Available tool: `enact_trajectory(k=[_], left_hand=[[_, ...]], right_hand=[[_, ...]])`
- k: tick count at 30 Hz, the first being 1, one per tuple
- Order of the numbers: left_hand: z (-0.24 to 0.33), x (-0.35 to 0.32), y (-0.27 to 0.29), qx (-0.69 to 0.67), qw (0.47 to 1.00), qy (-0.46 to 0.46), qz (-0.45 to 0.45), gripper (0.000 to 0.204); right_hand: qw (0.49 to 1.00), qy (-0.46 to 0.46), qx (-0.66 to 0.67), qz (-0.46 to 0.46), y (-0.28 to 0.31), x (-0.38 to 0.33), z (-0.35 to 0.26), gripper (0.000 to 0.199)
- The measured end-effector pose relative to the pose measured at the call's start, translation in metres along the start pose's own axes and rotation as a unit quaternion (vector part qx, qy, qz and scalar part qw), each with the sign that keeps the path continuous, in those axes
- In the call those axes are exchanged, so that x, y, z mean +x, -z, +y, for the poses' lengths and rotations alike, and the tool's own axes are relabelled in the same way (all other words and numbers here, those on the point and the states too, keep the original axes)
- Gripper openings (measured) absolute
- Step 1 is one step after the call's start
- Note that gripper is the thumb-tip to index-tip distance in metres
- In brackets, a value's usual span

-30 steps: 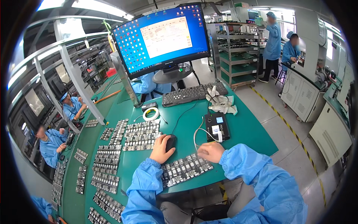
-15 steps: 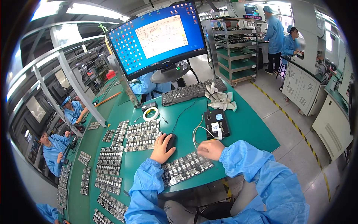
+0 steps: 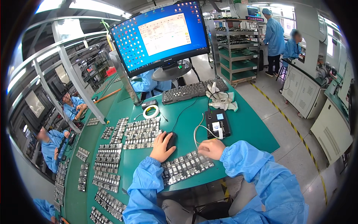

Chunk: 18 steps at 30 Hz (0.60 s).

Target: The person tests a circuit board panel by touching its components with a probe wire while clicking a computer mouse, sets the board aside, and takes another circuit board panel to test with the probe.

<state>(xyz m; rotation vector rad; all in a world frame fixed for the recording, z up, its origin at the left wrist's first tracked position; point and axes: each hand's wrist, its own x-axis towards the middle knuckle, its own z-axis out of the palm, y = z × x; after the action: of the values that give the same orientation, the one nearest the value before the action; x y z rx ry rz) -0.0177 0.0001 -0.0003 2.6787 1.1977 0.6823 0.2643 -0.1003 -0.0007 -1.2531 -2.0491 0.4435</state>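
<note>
My left hand [image 3: 161, 148] rests over a black computer mouse [image 3: 171, 139], its fingers bent round the left side. Pinched closed, my right hand [image 3: 212, 149] is at the upper right end of a panel of small circuit boards [image 3: 182, 168]. A thin whitish cable [image 3: 194, 135] loops down to its fingertips from a black box with a small lit screen [image 3: 217, 124]; the fingers hide the cable's tip. The panel lies flat on the green table, between my forearms.
Several more circuit board panels [image 3: 108, 158] cover the table's left part. A monitor [image 3: 160, 37] stands behind a black keyboard [image 3: 194, 91]. Pale gloves [image 3: 222, 98] and a white cable roll [image 3: 151, 111] lie nearby. Co-workers in blue sit at the left; others are far right.
Both my hands stay in nearly the same places. The view has shifted slightly, and the co-workers at the left have moved their heads and arms.
</note>
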Motion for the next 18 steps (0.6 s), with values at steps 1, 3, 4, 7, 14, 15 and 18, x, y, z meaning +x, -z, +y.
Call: enact_trajectory(k=[1,3,4,7,14,15,18], left_hand=[[-0.0001,0.0,0.0,0.0,1.0,-0.003,-0.001,0.066],[-0.0003,-0.0002,0.0,0.0,1.0,-0.005,0.001,0.066],[-0.0001,0.0001,0.0,0.002,1.0,-0.009,0.003,0.066],[-0.002,-0.001,-0.0013,0.002,1.0,-0.005,0.003,0.067],[-0.0019,-0.0011,-0.0016,0.004,1.0,-0.005,0.004,0.067],[-0.0006,-0.0009,-0.0011,0.01,1.0,-0.004,0.005,0.067],[0.0002,0.0003,0.0005,0.01,1.0,-0.004,0.005,0.067]], right_hand=[[1.0,-0.001,0.0,0.002,0.0002,0.0003,-0.0003,0.015],[1.0,-0.003,-0.001,-0.002,0.0004,0.0003,0.0002,0.015],[1.0,-0.004,-0.001,-0.003,0.0003,0.0003,0.0006,0.015],[1.0,-0.003,0.003,-0.002,-0.0012,0.0005,0.001,0.015],[1.0,-0.005,0.001,-0.003,-0.0018,0.0007,0.0019,0.015],[1.0,-0.006,0.001,-0.003,-0.0017,0.001,0.0022,0.015],[1.0,-0.007,0.002,-0.003,-0.0013,0.0014,0.003,0.015]])
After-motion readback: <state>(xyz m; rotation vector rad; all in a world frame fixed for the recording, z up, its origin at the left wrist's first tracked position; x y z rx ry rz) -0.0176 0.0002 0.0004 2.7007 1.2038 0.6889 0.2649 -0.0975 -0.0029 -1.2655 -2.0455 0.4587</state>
